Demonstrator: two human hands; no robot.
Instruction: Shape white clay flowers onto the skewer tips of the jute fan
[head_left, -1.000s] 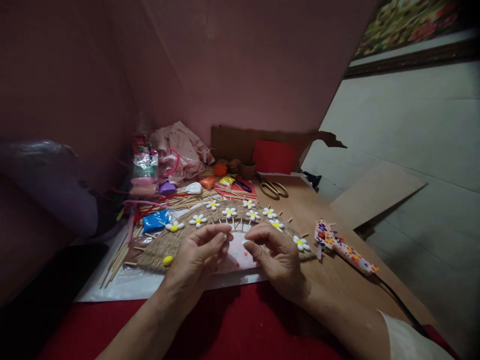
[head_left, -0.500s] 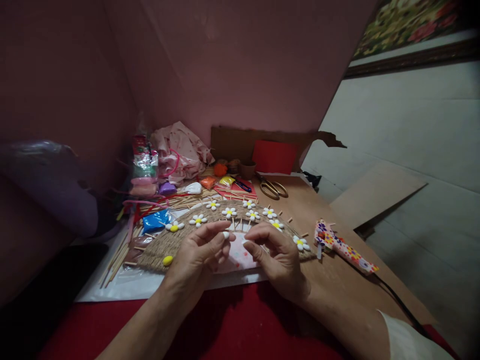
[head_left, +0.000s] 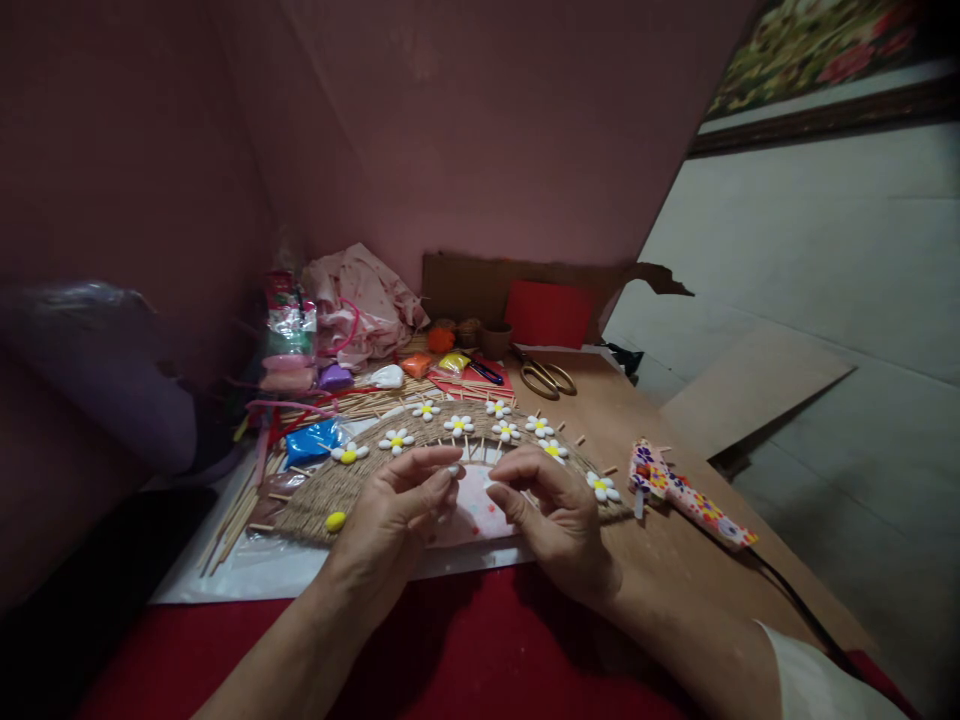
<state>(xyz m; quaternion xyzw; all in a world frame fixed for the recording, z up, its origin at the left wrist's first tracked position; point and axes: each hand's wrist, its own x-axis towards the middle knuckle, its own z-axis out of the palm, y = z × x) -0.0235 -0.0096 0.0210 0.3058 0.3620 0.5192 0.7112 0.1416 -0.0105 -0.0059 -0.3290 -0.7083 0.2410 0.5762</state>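
Observation:
An arch of woven twine (head_left: 304, 508) with short sticks along its edges lies on the table, dotted with several white flowers (head_left: 396, 441) with yellow centres. One yellow oval piece (head_left: 335, 521) sits alone near its left end. Over the arch's inner edge, my left hand (head_left: 397, 510) pinches a small white piece (head_left: 454, 469) between thumb and index finger. My right hand (head_left: 551, 515), a short gap away, is also pinched, with a bit of white at its fingertips. Pale pink dotted material (head_left: 480, 508) lies below and between both hands.
Gold-handled scissors (head_left: 547, 378) lie behind the arch. A flower-patterned glue gun (head_left: 694, 503) with a black cord rests at right. Blue (head_left: 311, 443), purple, orange and yellow clay packets and loose wooden sticks (head_left: 232, 520) surround the left and back. A red card (head_left: 549, 314) leans against cardboard.
The white piece in my left fingertips shows less and looks smaller, as the fingers have shifted slightly around it. My right hand is nearly still.

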